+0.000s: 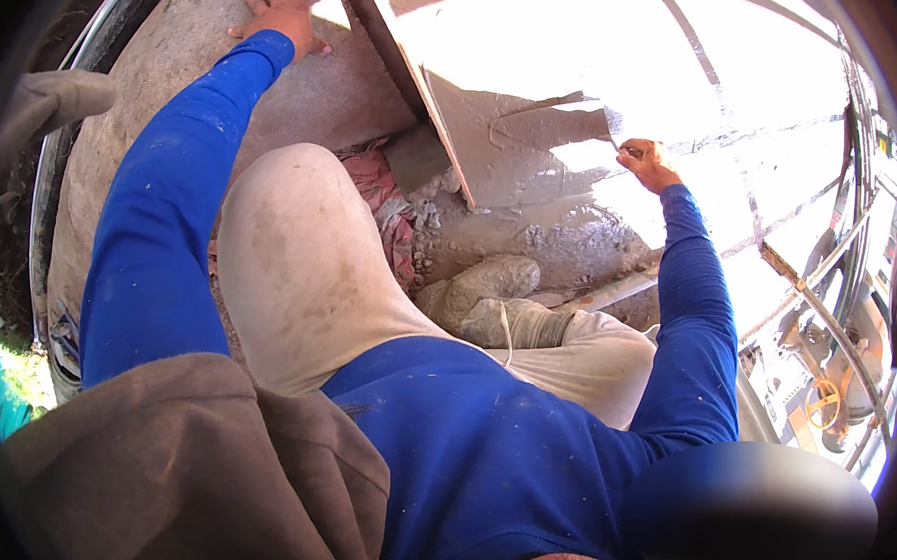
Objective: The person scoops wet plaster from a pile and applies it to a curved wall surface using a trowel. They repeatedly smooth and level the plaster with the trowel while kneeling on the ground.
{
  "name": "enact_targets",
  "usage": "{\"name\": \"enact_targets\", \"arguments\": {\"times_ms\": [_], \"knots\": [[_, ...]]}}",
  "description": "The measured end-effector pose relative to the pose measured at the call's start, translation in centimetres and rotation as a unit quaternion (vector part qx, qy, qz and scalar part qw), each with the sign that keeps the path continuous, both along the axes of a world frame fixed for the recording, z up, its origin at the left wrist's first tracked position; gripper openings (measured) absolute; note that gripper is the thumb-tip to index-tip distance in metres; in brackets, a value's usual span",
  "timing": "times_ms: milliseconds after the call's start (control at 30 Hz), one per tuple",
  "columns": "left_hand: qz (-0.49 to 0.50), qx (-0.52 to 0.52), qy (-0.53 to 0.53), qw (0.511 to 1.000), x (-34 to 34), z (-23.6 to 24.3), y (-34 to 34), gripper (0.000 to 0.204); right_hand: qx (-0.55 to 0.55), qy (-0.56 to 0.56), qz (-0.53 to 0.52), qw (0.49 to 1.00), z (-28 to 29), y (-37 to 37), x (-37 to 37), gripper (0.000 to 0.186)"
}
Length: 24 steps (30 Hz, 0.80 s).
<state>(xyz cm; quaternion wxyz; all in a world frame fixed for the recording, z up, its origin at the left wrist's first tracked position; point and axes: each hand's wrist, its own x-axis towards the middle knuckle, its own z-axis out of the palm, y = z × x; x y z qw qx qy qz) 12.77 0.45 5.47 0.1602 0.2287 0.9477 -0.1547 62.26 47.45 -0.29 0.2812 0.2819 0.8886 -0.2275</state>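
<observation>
My left hand (282, 17) lies flat with fingers spread on a rough, hardened concrete surface (317, 89). It holds nothing. My right hand (649, 164) is closed over wet, grey-brown cement (534, 164). Its fingers wrap round what looks like a trowel (612, 127), mostly lost in glare and shadow. Between the two hands a wooden board (417, 78) stands on edge, parting the hardened surface from the wet mix. Strong sunlight washes out much of the area beyond my right hand.
A crumpled pink sack or cloth (380, 192) lies by the board's near end. My mud-caked boot (488, 287) rests beside the wet cement. A pale pole (613, 290) lies near it. Metal bars (818, 296) and an orange wheel-shaped part (824, 401) are at the right. Brown fabric (161, 448) blocks the lower left.
</observation>
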Motion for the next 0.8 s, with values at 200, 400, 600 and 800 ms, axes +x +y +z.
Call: {"name": "enact_targets", "arguments": {"times_ms": [200, 400, 600, 800], "knots": [[0.006, -0.008, 0.003, 1.000, -0.2, 0.1, -0.5, 0.135, -0.040, 0.056, -0.025, 0.997, 1.1, 2.4, -8.6, 0.040], [0.019, -0.018, -0.025, 0.999, 0.5, 2.8, 0.5, 0.139, 0.038, 0.127, -0.091, 0.987, 2.7, 3.8, -12.8, 0.034], [0.042, -0.034, -0.060, 0.997, 0.8, 3.9, 1.3, 0.141, 0.074, 0.175, -0.052, 0.980, 4.7, -1.8, -12.0, 0.031], [0.047, -0.030, -0.064, 0.996, 0.4, 3.5, 1.1, 0.146, -0.024, 0.042, -0.005, 0.999, 6.8, -10.8, -15.6, 0.041]]}}
